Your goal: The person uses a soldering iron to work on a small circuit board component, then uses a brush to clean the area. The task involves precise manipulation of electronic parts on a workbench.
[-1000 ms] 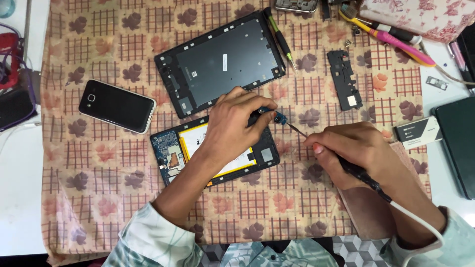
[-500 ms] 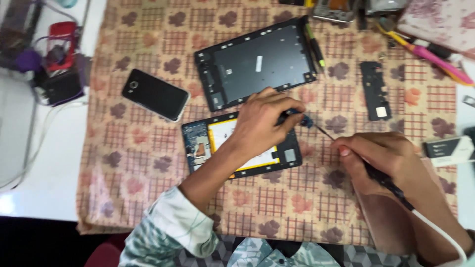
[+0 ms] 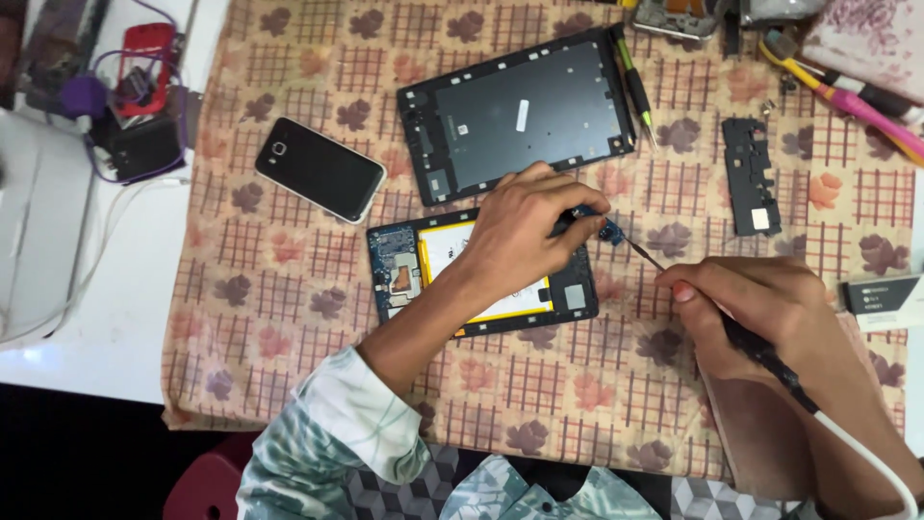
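Both hands meet at the right end of the opened tablet (image 3: 481, 279), which lies on the checked cloth (image 3: 289, 318). Her or his left hand (image 3: 525, 236) curls over it, fingertips pinched on a small blue part (image 3: 606, 229) — the battery beneath is mostly hidden. Just right, the right hand (image 3: 760, 313) is closed around a soldering iron (image 3: 770, 361), its thin tip touching that part; the cord runs off-frame. Nearby lie the back cover (image 3: 525, 116) and a black phone (image 3: 320, 169).
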